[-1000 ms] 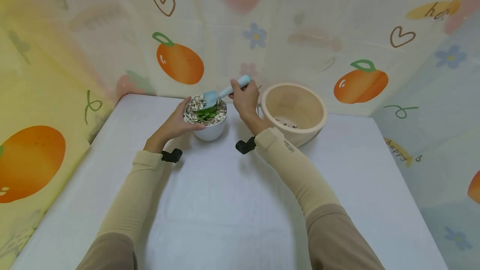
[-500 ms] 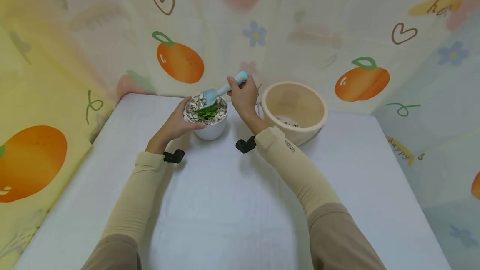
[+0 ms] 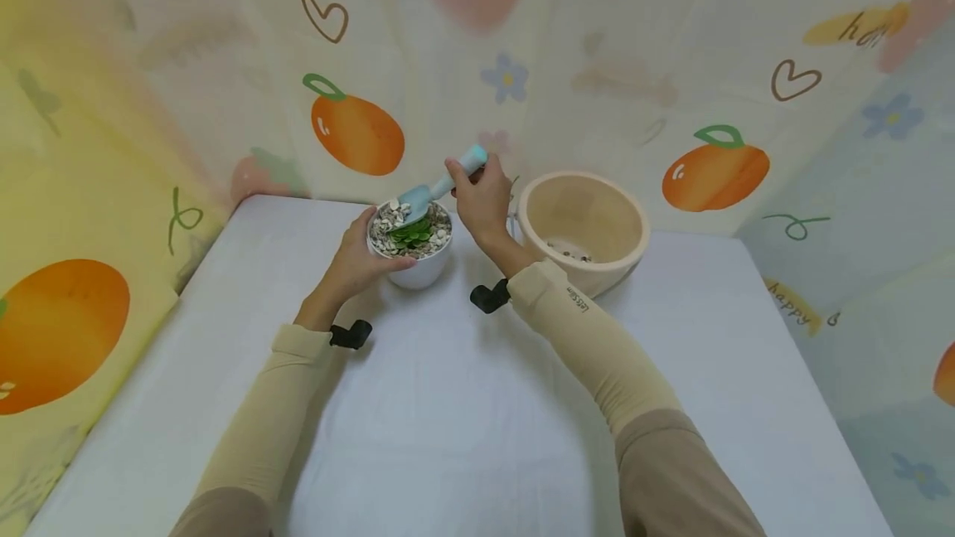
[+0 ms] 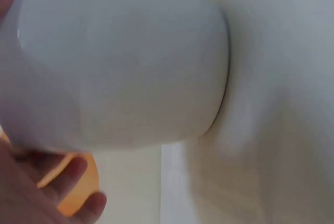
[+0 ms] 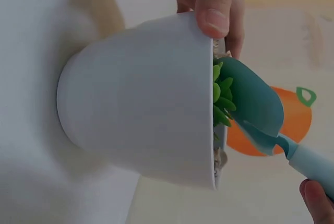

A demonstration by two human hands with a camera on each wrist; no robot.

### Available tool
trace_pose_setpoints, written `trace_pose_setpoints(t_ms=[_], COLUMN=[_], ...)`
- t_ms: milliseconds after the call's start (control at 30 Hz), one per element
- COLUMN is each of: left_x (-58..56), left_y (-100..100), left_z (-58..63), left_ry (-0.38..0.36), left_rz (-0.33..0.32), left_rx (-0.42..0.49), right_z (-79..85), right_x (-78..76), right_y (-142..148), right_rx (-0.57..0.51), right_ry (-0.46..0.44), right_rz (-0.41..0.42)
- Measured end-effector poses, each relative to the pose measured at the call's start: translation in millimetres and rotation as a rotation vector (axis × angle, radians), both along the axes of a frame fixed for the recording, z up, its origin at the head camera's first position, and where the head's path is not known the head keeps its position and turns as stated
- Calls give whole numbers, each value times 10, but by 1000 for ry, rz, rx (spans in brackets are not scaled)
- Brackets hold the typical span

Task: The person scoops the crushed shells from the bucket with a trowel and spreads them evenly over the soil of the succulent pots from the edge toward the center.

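Observation:
A white flower pot (image 3: 419, 274) stands upright on the table, filled with pale pebbles (image 3: 433, 249) around a small green succulent (image 3: 413, 232). My left hand (image 3: 355, 262) grips the pot at its left side, thumb along the near rim. Its fingers (image 4: 68, 178) show beside the pot wall in the left wrist view. My right hand (image 3: 483, 199) holds a light blue hand trowel (image 3: 415, 200) by the handle. The trowel blade (image 5: 257, 98) slants down over the rim, its tip among the pebbles right behind the leaves. Some pebbles lie against the blade's left edge.
Just right of my right hand stands a larger beige pot (image 3: 634, 249), with a few pebbles on its bottom. A white cloth (image 3: 448, 421) covers the table. Behind it hangs a printed curtain (image 3: 597, 131) with oranges, close to the table's back edge.
The trowel has shifted slightly left in my right hand, and its handle end has moved left too. My left hand keeps its grip on the pot. The head view has tilted a little.

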State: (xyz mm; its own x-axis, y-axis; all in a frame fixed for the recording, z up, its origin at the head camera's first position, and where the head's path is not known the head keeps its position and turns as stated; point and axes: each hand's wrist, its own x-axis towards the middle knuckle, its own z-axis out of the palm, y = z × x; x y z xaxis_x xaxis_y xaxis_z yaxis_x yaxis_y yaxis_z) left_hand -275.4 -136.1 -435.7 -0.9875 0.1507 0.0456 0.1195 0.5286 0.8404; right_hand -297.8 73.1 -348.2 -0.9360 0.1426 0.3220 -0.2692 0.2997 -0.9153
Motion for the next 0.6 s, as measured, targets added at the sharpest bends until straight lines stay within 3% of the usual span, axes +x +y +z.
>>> trace_pose_setpoints(t_ms=[167,400,600], left_x=[75,-18,-64], left_y=[33,-99,-128], left_z=[11,69,77], left_ry=[7,-24,-101], left_rz=[23,-78,-128], left_rx=[-31,-21,-14], right_z=[-45,-94,-83], right_x=[6,-3,10], right_y=[-20,-25,-22], right_rx=[-28,-73,-39], right_ry=[9,57,86], right_rz=[-5,10,110])
